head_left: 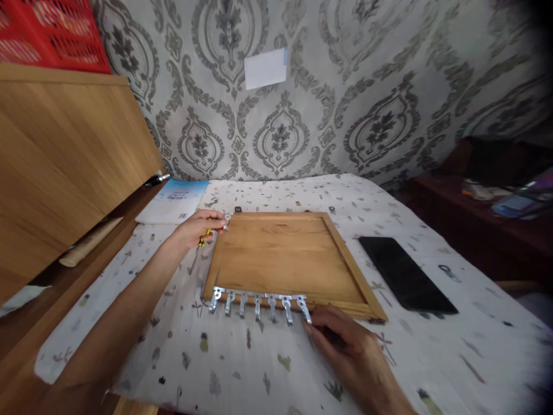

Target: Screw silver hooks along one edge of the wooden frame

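Observation:
A framed wooden board (280, 253) lies flat on the patterned tablecloth. Along its near edge sits a row of several silver metal hooks (258, 308). My right hand (349, 346) is closed at the near right of the row, thumb and fingers pinching the rightmost metal hook (303, 308). At the board's far left corner my left hand (196, 227) is closed around a yellow-and-black screwdriver (202, 239), its shaft pointing down toward the cloth. The same hand's fingertips also hold a small shiny metal piece (227, 219), which looks like another hook.
A black phone or tablet (406, 275) lies right of the board. At the far left are a blue-and-white booklet (175, 200) and a wooden cabinet (69, 155) carrying a red plastic basket (56, 40). A patterned wall covering (280, 132) rises behind the tablecloth (242, 369).

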A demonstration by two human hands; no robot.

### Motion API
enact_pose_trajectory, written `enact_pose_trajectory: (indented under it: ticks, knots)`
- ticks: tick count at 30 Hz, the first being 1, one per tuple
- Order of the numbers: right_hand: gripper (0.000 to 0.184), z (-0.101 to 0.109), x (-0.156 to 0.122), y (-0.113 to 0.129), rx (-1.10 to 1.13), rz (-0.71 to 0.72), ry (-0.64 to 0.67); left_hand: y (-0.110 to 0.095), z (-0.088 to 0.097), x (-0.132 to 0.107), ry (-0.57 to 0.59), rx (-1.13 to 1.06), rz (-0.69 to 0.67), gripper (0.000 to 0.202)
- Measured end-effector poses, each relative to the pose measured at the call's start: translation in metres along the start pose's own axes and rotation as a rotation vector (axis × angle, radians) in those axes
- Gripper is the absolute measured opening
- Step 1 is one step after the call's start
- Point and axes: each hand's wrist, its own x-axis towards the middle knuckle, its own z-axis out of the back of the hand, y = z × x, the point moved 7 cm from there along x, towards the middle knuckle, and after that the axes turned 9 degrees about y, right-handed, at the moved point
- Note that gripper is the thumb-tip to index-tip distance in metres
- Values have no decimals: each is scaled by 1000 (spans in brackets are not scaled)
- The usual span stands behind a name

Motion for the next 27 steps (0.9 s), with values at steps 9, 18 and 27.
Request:
enact_pose_trajectory:
  ticks: [9, 18, 27]
  knots:
    - [22, 2, -3, 5, 80, -59, -2, 5, -69, -16, 180, -31, 106, 20]
    - [14, 12, -7, 15, 141, 48, -118, -4, -117, -33, 296, 23, 163, 14]
    - [13, 19, -10, 21, 114, 99, -179, -3, -157, -39, 464, 65, 223, 15]
